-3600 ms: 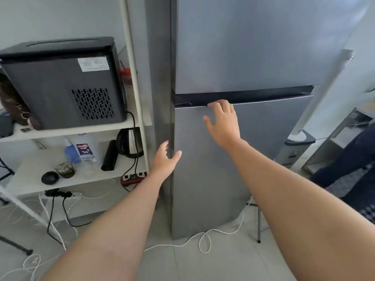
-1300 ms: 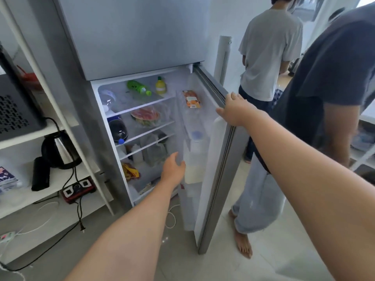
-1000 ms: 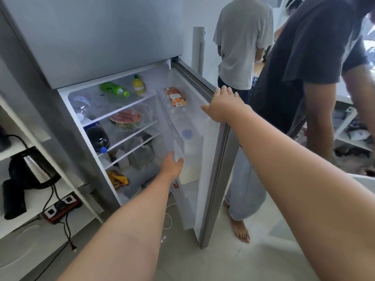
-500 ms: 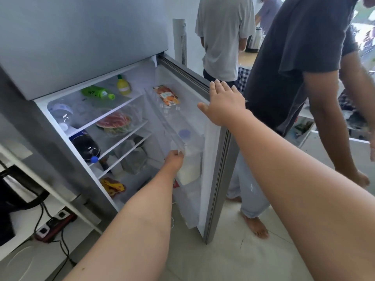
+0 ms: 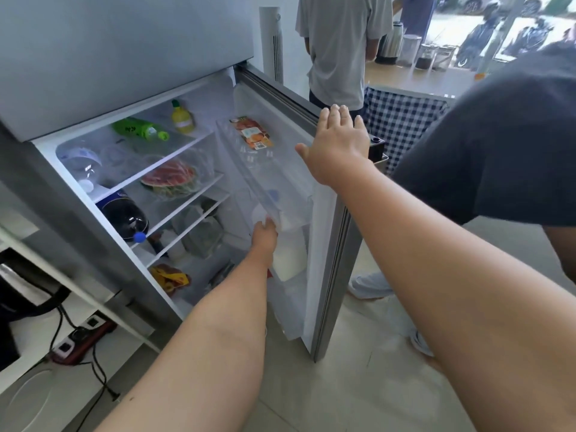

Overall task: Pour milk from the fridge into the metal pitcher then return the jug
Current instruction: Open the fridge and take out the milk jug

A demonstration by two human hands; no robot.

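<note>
The fridge (image 5: 124, 51) stands with its lower door (image 5: 330, 260) swung open to the right. A white milk jug (image 5: 290, 257) with a blue cap sits in the door's middle shelf, partly behind the clear shelf rail. My left hand (image 5: 265, 235) reaches into that shelf, and its fingers curl on the jug's upper left side. My right hand (image 5: 338, 145) lies flat against the top edge of the door, fingers stretched out and holding nothing.
Inside are a watermelon piece (image 5: 170, 179), a dark bottle (image 5: 124, 213) and a green bottle (image 5: 137, 130). Two people stand close behind the door, one in a grey shirt (image 5: 339, 42), one in a dark shirt (image 5: 498, 145). At lower left are a kettle (image 5: 21, 291), a power strip (image 5: 81, 341) and cables.
The door went from closed to wide open. My left hand moved from the fridge's side into the door shelf and onto the jug. My right hand's grip on the door edge flattened.
</note>
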